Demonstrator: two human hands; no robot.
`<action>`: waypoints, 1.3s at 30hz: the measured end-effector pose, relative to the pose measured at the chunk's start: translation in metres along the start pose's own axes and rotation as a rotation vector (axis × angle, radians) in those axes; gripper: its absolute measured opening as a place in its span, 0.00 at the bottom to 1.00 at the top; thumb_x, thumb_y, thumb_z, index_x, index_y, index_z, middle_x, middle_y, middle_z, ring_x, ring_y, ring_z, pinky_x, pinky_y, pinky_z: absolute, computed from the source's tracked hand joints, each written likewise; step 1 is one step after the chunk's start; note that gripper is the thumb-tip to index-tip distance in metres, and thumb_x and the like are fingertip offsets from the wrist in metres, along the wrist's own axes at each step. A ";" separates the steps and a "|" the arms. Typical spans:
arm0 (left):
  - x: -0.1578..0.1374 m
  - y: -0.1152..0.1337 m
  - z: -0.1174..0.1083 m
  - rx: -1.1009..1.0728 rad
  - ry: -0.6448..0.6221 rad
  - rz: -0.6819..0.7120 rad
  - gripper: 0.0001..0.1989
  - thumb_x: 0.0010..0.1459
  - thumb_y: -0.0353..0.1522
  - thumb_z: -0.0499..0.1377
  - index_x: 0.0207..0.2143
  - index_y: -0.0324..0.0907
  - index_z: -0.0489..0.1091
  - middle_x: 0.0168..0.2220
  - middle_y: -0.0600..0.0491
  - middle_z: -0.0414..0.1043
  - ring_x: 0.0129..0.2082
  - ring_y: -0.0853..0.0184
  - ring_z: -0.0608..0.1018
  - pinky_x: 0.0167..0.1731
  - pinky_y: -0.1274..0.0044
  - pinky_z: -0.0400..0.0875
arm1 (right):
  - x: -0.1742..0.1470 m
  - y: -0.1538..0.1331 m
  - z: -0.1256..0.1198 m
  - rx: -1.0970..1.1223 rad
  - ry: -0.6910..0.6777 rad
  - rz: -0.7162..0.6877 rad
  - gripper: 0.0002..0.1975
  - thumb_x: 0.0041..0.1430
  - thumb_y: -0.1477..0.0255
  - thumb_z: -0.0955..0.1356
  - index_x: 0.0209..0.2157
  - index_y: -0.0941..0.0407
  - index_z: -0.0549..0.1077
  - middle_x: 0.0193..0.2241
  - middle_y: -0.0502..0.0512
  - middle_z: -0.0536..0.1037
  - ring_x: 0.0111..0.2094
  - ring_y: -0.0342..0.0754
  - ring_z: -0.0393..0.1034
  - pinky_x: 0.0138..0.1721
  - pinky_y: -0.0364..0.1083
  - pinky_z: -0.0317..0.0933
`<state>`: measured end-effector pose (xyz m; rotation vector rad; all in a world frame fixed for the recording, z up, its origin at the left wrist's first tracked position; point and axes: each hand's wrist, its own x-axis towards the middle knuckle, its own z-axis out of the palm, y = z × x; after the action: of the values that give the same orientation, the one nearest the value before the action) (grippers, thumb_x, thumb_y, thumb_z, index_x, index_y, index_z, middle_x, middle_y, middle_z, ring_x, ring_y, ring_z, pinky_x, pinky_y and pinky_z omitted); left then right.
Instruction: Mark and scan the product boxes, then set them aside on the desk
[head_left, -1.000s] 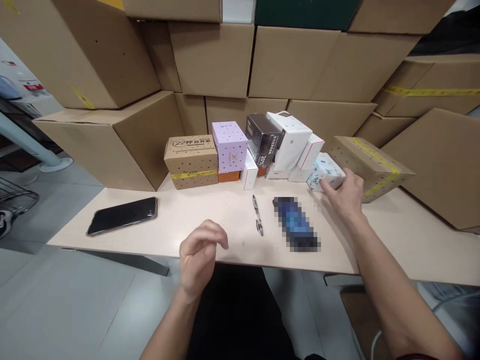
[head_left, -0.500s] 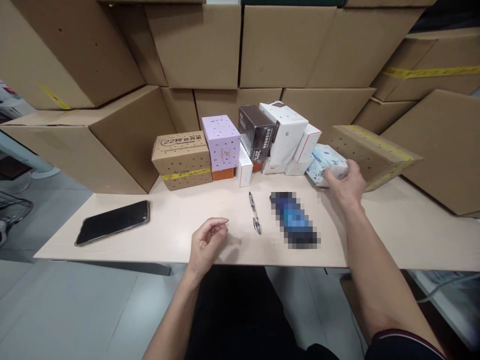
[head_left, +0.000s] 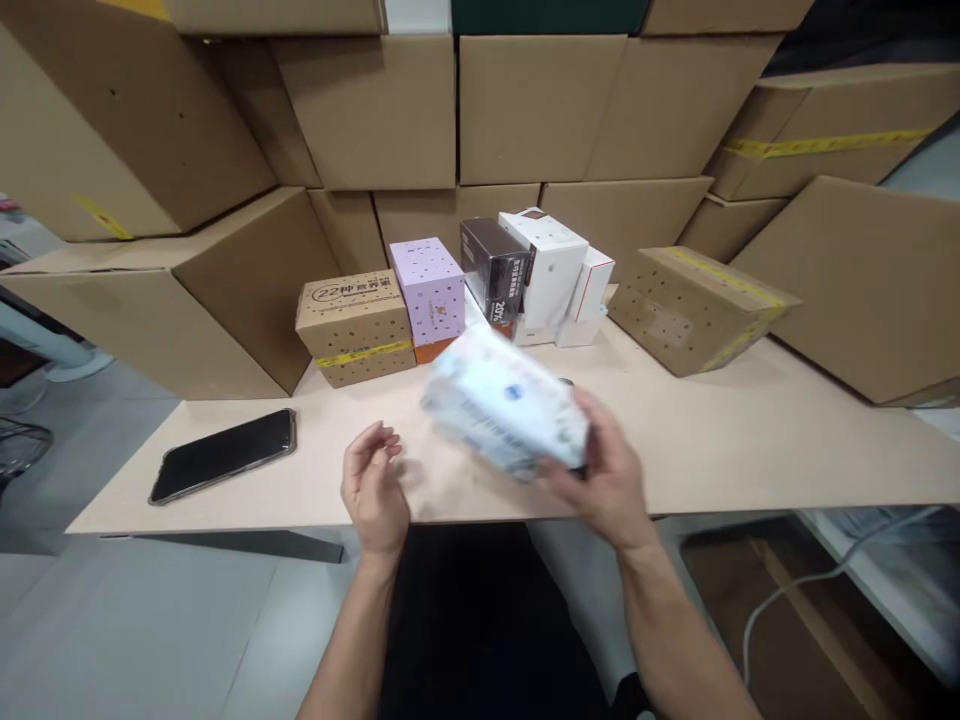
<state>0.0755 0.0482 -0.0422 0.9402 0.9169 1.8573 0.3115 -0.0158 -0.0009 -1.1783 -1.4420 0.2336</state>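
Observation:
My right hand (head_left: 604, 470) is closed on one end of a white and light-blue printed box (head_left: 517, 400), holding it tilted above the table's middle. Motion blurs the box and its lettering. My left hand (head_left: 375, 480) is by the table's front edge, empty, with loosely curled fingers a little apart. It is left of the box, not touching it. The held box hides the pen and almost all of the dark device lying on the table.
A black phone (head_left: 225, 455) lies at the left. Along the back stand a brown printed carton (head_left: 356, 325), a lilac box (head_left: 429, 290), a dark brown box (head_left: 493, 265) and white boxes (head_left: 555, 275). A taped carton (head_left: 690, 310) sits right; large cartons (head_left: 540, 110) are stacked behind.
My right hand has brought the blue-white box from beside the taped carton leftward and nearer, off the table. My left hand has shifted slightly left. The view has moved a little.

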 end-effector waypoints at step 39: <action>0.006 0.004 -0.037 0.303 -0.204 0.097 0.14 0.57 0.34 0.60 0.46 0.43 0.75 0.47 0.48 0.73 0.48 0.61 0.75 0.49 0.71 0.73 | -0.021 0.004 0.068 -0.109 -0.066 0.224 0.13 0.67 0.60 0.62 0.43 0.54 0.71 0.39 0.56 0.77 0.41 0.51 0.71 0.41 0.48 0.66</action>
<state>0.0400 0.0439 -0.0536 1.3532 1.0585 1.6902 0.2521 0.0027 -0.0361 -1.4351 -1.3931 0.3552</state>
